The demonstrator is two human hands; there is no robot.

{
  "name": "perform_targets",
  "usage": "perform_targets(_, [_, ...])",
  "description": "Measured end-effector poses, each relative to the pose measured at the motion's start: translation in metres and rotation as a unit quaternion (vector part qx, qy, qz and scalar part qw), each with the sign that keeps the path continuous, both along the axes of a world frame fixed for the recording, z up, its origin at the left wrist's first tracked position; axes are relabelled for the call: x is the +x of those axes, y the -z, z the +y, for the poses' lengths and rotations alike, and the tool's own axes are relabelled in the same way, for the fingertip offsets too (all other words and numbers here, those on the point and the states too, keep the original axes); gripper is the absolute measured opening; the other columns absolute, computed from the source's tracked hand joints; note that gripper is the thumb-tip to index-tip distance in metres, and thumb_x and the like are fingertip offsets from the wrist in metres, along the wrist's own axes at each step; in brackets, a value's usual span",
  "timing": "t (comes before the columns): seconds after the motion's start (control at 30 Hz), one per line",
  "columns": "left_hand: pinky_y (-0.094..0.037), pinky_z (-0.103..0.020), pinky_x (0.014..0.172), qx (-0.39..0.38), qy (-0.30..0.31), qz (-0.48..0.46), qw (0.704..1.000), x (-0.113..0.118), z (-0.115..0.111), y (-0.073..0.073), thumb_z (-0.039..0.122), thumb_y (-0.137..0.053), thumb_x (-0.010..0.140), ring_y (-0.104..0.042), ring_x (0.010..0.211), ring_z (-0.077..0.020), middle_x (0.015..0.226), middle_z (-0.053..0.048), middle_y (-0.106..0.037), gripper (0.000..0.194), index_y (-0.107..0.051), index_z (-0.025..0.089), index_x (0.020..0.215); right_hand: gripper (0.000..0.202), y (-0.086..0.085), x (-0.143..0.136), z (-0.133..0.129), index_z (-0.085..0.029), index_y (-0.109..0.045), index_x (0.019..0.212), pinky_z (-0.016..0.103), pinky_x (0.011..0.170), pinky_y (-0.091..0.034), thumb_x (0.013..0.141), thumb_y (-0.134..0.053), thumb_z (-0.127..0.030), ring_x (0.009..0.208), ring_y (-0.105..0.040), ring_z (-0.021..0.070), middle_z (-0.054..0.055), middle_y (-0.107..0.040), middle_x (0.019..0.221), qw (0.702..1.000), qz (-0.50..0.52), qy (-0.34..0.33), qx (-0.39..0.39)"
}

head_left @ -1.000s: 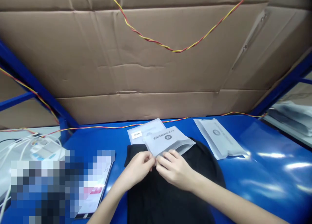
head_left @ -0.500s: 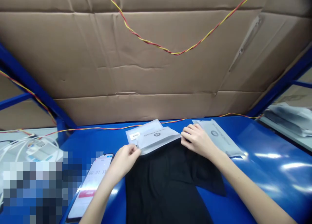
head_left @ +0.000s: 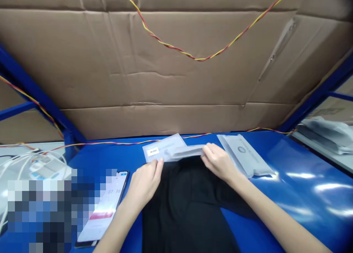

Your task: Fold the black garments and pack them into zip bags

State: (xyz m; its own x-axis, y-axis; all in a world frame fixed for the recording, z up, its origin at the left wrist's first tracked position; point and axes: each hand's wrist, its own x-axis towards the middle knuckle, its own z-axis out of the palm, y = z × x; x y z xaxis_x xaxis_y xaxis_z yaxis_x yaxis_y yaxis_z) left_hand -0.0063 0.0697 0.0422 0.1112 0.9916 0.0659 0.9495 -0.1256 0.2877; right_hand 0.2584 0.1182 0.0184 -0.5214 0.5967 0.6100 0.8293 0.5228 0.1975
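Black cloth (head_left: 187,205) is spread over the blue table, its top end at the edge of a translucent printed bag (head_left: 171,146) with a barcode label. My left hand (head_left: 149,176) is closed on the near left part of the bag edge, where it meets the cloth. At the bag's right end, my right hand (head_left: 216,159) pinches the same edge, which is folded into a raised strip between the hands. The fingertips and the bag's mouth are partly hidden.
A filled grey bag (head_left: 246,154) lies behind my right forearm. A phone (head_left: 103,209) rests left of my left forearm. More bags (head_left: 328,133) are stacked at the far right, and white cables (head_left: 19,165) lie at the left. Cardboard (head_left: 176,80) stands behind.
Both hands have shifted slightly, my left one up and right, my right one a little left. The bag's near edge has been lifted and folded, covering most of its print.
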Motion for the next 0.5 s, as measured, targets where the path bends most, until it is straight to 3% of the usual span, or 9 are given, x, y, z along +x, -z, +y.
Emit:
perform_targets(0.13, [-0.041,-0.035,0.074,0.048,-0.008,0.046,0.998,-0.003,0.002,0.004,0.03,-0.026,0.099,-0.059,0.087,-0.0262,0.092,-0.012,-0.063,0.035,-0.057,0.016,0.092,0.015,-0.03,0.037,0.002,-0.023,-0.043,0.069,0.028,0.061,-0.037,0.082,-0.045,-0.014,0.06,-0.047,0.016,0.0,-0.048,0.065,0.98,0.15,0.126,0.035])
perform_targets(0.2, [-0.042,-0.037,0.08,0.056,0.003,0.078,0.995,-0.005,0.003,0.009,0.028,-0.031,0.098,-0.057,0.093,-0.0269,0.098,-0.013,-0.062,0.03,-0.058,0.014,0.098,0.009,-0.042,0.063,0.005,-0.022,-0.046,0.071,0.027,0.062,-0.038,0.075,-0.051,-0.018,0.056,-0.047,0.0138,-0.003,-0.049,0.061,0.94,0.259,0.221,-0.013])
perform_targets(0.27, [-0.043,-0.037,0.083,0.052,0.017,0.116,0.992,-0.007,0.004,0.015,0.023,-0.035,0.096,-0.056,0.096,-0.0265,0.102,-0.013,-0.062,0.026,-0.058,0.014,0.105,0.006,-0.049,0.093,0.009,-0.022,-0.052,0.076,0.027,0.061,-0.04,0.072,-0.056,-0.021,0.057,-0.052,0.0138,-0.002,-0.057,0.064,0.908,0.297,0.276,-0.102])
perform_targets(0.4, [-0.044,-0.037,0.084,0.036,0.018,0.148,0.988,-0.011,0.007,0.024,0.013,-0.038,0.092,-0.056,0.1,-0.0272,0.103,-0.013,-0.063,0.028,-0.059,0.012,0.109,0.006,-0.044,0.152,0.02,-0.019,-0.058,0.073,0.032,0.058,-0.036,0.068,-0.055,-0.022,0.054,-0.051,0.0165,0.004,-0.06,0.061,0.891,0.276,0.337,-0.131])
perform_targets(0.5, [-0.044,-0.037,0.083,0.04,0.002,0.159,0.987,-0.015,0.008,0.025,0.008,-0.037,0.09,-0.055,0.101,-0.0284,0.105,-0.015,-0.063,0.031,-0.059,0.01,0.112,0.005,-0.031,0.182,0.022,-0.018,-0.059,0.068,0.035,0.055,-0.032,0.064,-0.056,-0.019,0.05,-0.046,0.0177,0.006,-0.053,0.054,0.9,0.234,0.346,-0.122])
